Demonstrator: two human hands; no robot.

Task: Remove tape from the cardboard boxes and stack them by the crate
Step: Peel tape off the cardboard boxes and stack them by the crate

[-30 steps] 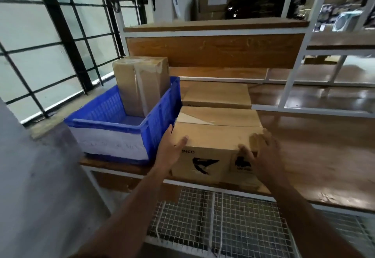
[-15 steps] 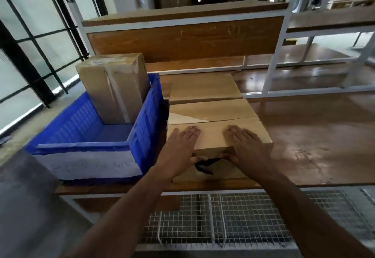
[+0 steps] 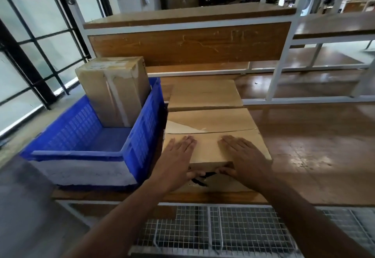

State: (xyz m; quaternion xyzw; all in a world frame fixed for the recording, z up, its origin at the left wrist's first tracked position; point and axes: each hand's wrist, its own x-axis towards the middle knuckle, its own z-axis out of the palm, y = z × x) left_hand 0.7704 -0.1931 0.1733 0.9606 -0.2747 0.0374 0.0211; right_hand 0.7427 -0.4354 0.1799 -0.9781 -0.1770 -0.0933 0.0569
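Cardboard box [image 3: 211,127] sits on the wooden desk [image 3: 304,156], touching the blue crate [image 3: 142,136] at its 9 o'clock. Your left hand [image 3: 176,160] and right hand [image 3: 243,158] lie flat on its near top flap, fingers straight, thumbs hooked over the front edge. A second box [image 3: 204,94] lies at its 12 o'clock; a taped box [image 3: 115,91] stands upright inside the crate.

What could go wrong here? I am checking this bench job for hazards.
1. The near cardboard box sits at the wooden shelf's front edge; pressing by the left hand and right hand might tip it off.
2. The taped box stands tall in the blue crate and could topple if bumped.
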